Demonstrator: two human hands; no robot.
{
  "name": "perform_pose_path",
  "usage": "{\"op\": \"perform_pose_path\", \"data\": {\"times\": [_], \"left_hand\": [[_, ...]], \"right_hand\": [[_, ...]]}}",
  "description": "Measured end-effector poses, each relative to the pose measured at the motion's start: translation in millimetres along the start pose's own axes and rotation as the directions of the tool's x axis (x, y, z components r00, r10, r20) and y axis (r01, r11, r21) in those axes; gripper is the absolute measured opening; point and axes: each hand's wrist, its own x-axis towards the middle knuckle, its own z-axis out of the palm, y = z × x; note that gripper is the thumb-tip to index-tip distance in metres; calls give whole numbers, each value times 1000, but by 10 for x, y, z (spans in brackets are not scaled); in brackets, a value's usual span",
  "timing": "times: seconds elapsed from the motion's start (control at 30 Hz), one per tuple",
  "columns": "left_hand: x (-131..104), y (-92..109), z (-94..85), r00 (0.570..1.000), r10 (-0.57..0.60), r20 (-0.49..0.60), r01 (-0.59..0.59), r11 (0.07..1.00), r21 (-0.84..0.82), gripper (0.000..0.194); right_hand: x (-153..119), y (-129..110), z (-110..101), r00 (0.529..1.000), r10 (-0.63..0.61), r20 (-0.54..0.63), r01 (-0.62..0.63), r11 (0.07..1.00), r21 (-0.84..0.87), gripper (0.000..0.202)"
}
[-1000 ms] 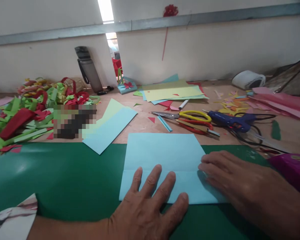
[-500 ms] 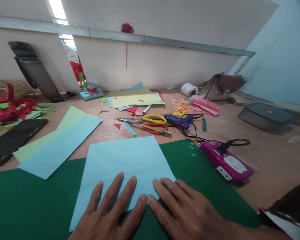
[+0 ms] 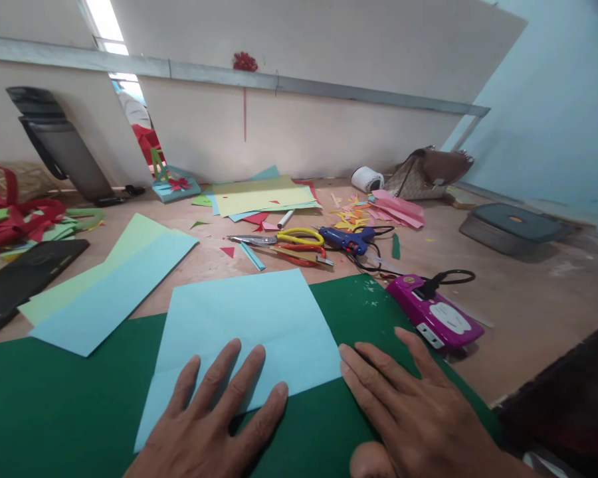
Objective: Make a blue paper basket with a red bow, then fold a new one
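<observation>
A light blue sheet of paper (image 3: 249, 312) with faint crease lines lies on a dark green mat (image 3: 80, 398). My left hand (image 3: 219, 411) rests flat with fingers spread over the sheet's lower left part, hiding some of its near edge. At the sheet's lower right corner, my right hand (image 3: 403, 405) has its fingertips on or against the edge, its little finger held apart and its thumb low. Neither hand grips anything. Left of the sheet, a blue strip (image 3: 114, 292) overlaps a pale green paper (image 3: 134, 239).
Beyond the sheet lie scissors (image 3: 299, 242), a blue glue gun (image 3: 346, 239) and stacked papers (image 3: 264, 196). A magenta power strip (image 3: 436, 312) is at the right, a phone (image 3: 30, 279) at the left. Farther back are a bottle (image 3: 74, 159), a purse (image 3: 428, 172) and a lidded box (image 3: 513, 226).
My right hand has slid right, from the near middle of the sheet to its right corner, and its fingers have spread. My left hand stays on the paper. The view has shifted slightly.
</observation>
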Motion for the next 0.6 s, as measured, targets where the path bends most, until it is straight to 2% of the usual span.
{"op": "perform_pose_path", "data": {"times": [0.1, 0.17, 0.27, 0.37, 0.47, 0.53, 0.6], "left_hand": [[32, 1, -93, 999, -19, 29, 20, 999, -39, 69], [55, 2, -157, 998, -25, 50, 29, 997, -75, 68], [81, 2, -230, 998, -26, 60, 33, 992, -120, 69], [93, -19, -264, 998, -22, 60, 29, 991, -127, 70], [101, -64, -272, 996, 53, 70, -45, 992, -119, 72], [102, -90, -270, 992, 99, 75, -91, 990, -109, 73], [99, -99, -264, 991, 108, 79, -100, 990, -98, 74]], "right_hand": [[-15, 6, 10, 1000, -28, 6, 28, 999, 16, 55], [12, 11, 26, 999, 6, -32, -4, 998, 68, 52], [123, 48, 20, 990, 59, -132, -39, 988, 149, 41], [293, 143, -24, 993, 30, -116, -2, 972, 236, 25], [480, 288, -47, 993, 114, 13, -110, 916, 385, 20], [593, 385, -30, 960, 215, 179, -276, 833, 479, 19], [681, 458, 13, 919, 237, 315, -383, 728, 568, 20]]}}
